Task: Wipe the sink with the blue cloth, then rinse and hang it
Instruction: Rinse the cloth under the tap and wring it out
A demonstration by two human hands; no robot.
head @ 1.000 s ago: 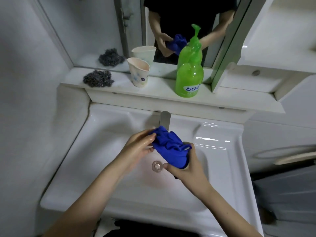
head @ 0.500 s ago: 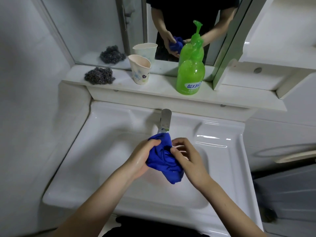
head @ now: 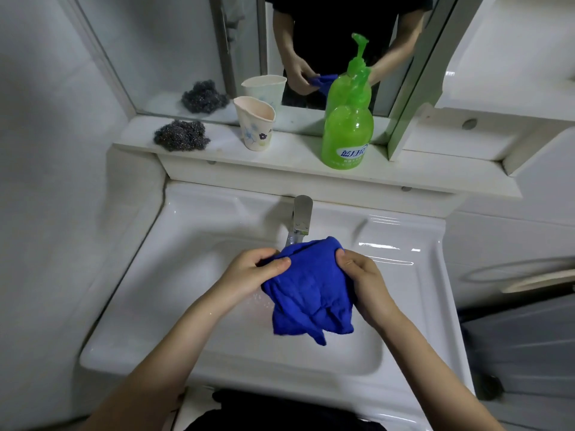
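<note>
Blue cloth (head: 311, 290), held bunched above the middle of the sink (head: 186, 250) basin, just in front of the faucet (head: 302, 217), lower corners dangling free. Pinched at its upper left fold by the left hand (head: 252, 270), thumb over curled fingers; gripped along the right edge by the right hand (head: 364, 281), fingers curled round the fabric. Likely soft, limp, water-heavy; best taken at two upper corners for wringing and hanging.

Glossy white sink (head: 193, 244) — soft, napped blue cloth (head: 311, 287)
</note>
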